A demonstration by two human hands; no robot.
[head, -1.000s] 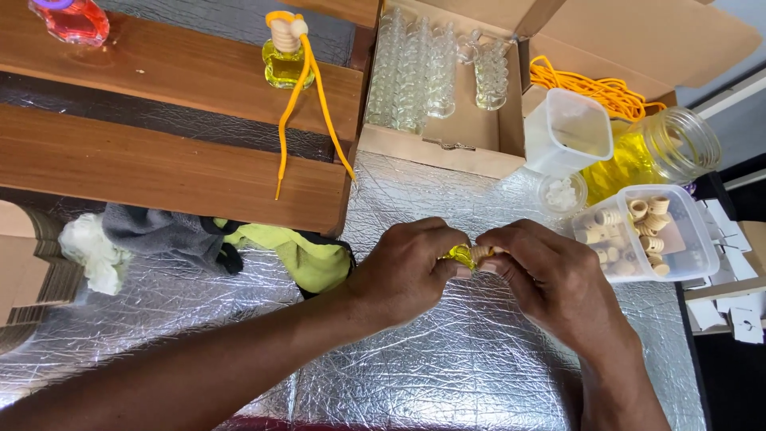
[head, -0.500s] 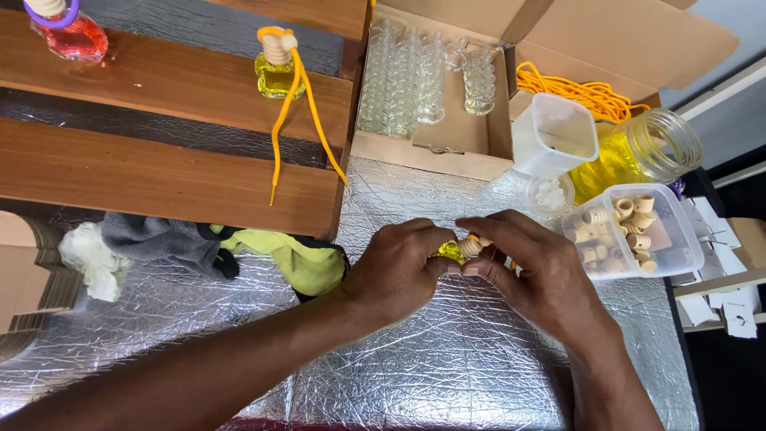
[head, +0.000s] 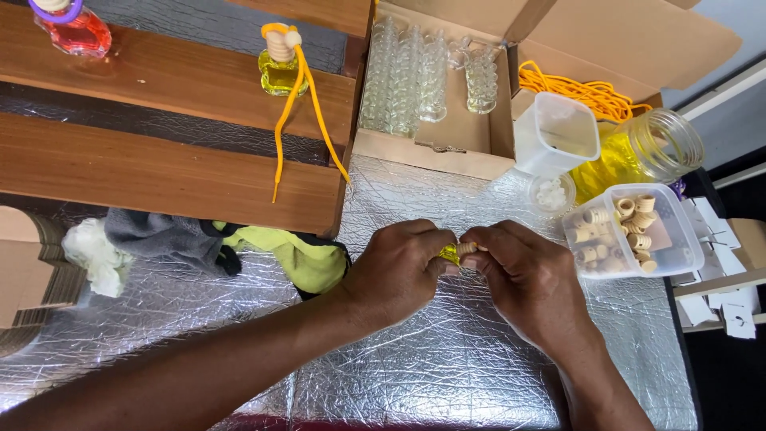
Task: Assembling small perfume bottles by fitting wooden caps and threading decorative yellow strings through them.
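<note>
My left hand (head: 396, 271) grips a small glass bottle of yellow liquid (head: 450, 254), mostly hidden in the fingers. My right hand (head: 527, 281) pinches a ribbed wooden cap (head: 467, 249) at the bottle's mouth. Both hands meet over the silver foil-covered table (head: 415, 375). To the right stands a clear plastic tub of wooden caps (head: 632, 231).
A finished yellow bottle with an orange cord (head: 281, 68) and a red bottle (head: 73, 28) stand on wooden shelves (head: 159, 168). A cardboard box of empty glass bottles (head: 423, 76), a white cup (head: 556, 134), a jar of yellow liquid (head: 638, 152), orange cords (head: 582, 92) and cloths (head: 199, 243) lie around.
Both hands stay together at the bottle; the right fingers have shifted around the cap. The view has drifted slightly.
</note>
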